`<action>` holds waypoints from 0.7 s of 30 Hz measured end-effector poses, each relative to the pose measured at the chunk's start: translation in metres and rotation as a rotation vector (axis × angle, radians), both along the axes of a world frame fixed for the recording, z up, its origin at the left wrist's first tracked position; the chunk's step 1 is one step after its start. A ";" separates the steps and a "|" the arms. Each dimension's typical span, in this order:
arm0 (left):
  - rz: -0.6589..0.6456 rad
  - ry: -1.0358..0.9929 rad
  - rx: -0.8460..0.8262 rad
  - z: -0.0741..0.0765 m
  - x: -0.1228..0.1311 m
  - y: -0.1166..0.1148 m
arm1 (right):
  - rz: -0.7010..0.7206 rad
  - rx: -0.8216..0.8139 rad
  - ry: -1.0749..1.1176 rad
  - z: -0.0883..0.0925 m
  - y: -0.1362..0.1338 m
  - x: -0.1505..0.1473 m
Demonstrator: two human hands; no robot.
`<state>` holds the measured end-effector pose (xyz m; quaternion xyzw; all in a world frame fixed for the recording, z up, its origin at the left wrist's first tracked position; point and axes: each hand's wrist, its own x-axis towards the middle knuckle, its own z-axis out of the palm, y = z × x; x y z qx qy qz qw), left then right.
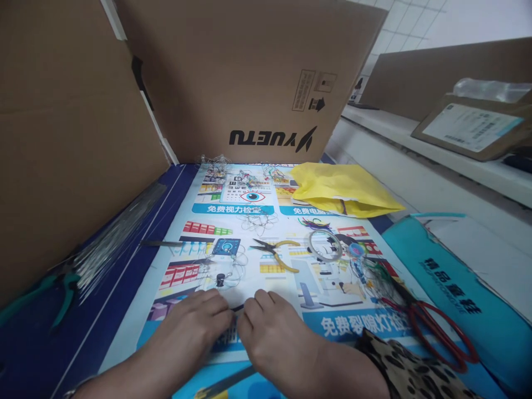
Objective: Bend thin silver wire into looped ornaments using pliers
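Note:
At the front of a printed poster sheet (286, 282), my left hand (193, 321) and my right hand (276, 332) are side by side with fingers curled and tips pinched. A short dark line shows in the gap between them; what the fingers hold is too hidden to name. Just beyond my left hand lie bent wire loops (239, 271) and a small black cylinder (220, 280). Pliers with yellow handles (276, 252) rest further out, jaws apart. Beside them is a clear tape roll (325, 245). Red-handled scissors (440, 327) lie right of my right hand.
Cardboard walls (249, 72) stand at the back and left. A bundle of straight wires (116, 238) and teal-handled pliers (62, 293) lie at left. Toward the back right are a yellow bag (341, 185) and a teal box (457, 282). More wire shapes (260, 220) are scattered on the sheet.

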<state>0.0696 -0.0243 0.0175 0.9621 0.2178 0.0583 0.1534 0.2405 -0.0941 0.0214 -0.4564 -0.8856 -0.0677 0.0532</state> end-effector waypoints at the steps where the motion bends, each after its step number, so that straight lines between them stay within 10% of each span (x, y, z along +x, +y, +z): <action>1: -0.003 -0.007 0.056 0.003 0.001 0.000 | -0.003 -0.012 0.002 0.001 0.001 0.000; 21: 0.044 0.214 0.094 0.011 0.029 0.008 | -0.245 -0.178 0.087 -0.007 0.024 0.021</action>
